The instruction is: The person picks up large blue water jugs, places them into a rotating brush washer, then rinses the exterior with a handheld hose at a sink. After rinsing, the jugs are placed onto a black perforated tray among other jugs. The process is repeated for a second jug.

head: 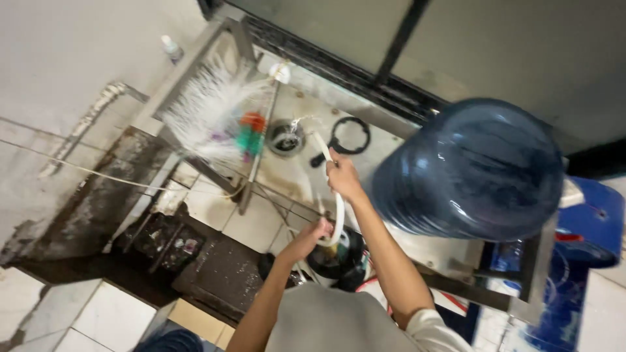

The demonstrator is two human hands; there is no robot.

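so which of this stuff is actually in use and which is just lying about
In use:
- white hose, held by the right hand near its spout end and by the left hand lower down
- drain, close to the hose end

Lying about:
- big blue water jug
- white bristle brush
- black ring
- small bottle

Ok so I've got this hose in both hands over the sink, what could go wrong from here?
1. The white hose is spraying near the drain; if the right hand slips on it, water could whip off the wet steel counter.
2. The big blue water jug lies on its side right by your right arm; a nudge might roll it.
3. The left hand bends the hose sharply, which may kink it.
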